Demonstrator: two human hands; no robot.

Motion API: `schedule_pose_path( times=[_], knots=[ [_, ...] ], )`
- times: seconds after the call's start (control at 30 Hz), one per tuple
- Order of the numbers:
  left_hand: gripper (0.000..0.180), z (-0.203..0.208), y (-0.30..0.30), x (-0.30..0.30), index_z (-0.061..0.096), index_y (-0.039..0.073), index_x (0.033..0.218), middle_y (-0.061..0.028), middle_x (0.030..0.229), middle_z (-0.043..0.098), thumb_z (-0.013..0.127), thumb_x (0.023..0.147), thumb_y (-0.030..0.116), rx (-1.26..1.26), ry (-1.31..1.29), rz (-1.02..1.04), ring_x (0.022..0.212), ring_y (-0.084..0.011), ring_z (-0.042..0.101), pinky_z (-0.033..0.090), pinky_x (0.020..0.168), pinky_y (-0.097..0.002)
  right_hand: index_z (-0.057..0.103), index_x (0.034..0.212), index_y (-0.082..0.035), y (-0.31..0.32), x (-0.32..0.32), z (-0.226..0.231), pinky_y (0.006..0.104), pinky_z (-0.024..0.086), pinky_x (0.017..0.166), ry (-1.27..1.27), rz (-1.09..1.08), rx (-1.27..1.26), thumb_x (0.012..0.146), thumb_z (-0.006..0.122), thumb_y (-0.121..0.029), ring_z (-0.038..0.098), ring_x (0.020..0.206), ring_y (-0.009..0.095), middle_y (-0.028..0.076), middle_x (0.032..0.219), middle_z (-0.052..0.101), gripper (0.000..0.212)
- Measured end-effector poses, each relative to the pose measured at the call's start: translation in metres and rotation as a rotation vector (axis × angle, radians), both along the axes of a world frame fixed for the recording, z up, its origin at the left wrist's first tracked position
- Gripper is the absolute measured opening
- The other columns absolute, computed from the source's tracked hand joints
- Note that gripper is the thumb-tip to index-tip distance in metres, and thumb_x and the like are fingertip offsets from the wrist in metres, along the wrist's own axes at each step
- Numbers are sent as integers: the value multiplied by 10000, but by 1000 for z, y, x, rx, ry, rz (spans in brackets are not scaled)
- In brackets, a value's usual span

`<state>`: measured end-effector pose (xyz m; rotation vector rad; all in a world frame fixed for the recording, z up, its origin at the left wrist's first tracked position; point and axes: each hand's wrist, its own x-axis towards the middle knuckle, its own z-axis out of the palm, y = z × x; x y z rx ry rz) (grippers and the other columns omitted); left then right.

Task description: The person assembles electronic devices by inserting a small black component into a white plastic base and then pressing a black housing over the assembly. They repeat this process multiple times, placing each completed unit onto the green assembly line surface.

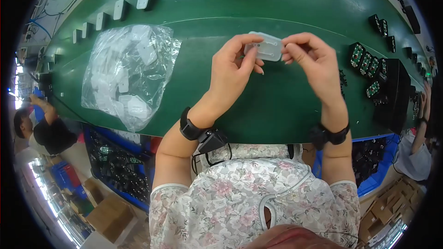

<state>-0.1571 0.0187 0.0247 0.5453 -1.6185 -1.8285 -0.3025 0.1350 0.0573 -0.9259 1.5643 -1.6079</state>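
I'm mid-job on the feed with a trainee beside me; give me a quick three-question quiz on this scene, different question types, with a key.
1. Multiple choice: what does the left hand hold?
A. a cardboard box
B. a pale translucent plate
C. a cable
2. True or false: the clear plastic bag lies to the right of the left hand.
3. Fill in: the cluster of black circuit-board housings stands toward the ____ end of the green tabletop.

Key:
1. B
2. False; it lies to the left of that hand.
3. right
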Motion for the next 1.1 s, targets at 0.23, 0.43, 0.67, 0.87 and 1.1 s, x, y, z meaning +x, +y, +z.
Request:
schedule_pose_path(
  times=[0.23,0.43,0.67,0.87,1.1],
  knots=[
    [214,-10,7,6,622,19,1046,-88,870,598,587,852,-64,-399,-112,28,642,-150,632,536,522,-253,589,1082,41,3,9,-20,261,516,762,-247,0,9,894,603,-10,619,790,133,83,877,648,196],
    [242,-9,7,7,641,24,1029,-102,881,612,631,814,-88,-713,-72,93,621,-143,621,513,485,-239,600,991,17,2,22,-20,260,516,746,-317,-17,-34,884,618,-3,628,773,143,90,882,652,110],
    [224,-6,7,7,648,19,966,-86,828,610,674,770,-86,-811,-53,154,559,-135,581,463,451,-253,602,978,6,3,30,-22,218,459,646,-237,17,73,910,607,-53,600,744,113,54,884,633,90],
    [194,-9,8,11,621,13,939,-98,827,566,680,766,-50,-801,-102,124,644,-235,609,506,531,-314,595,977,14,4,31,-21,208,445,645,-225,50,119,925,596,-77,585,755,97,54,890,629,105],
    [198,-12,13,8,628,-12,972,-106,855,604,632,798,-107,-537,-28,48,639,-159,642,533,496,-245,589,960,5,7,29,-21,182,405,601,35,14,64,931,581,-67,543,724,62,28,830,596,79]
  ],
)
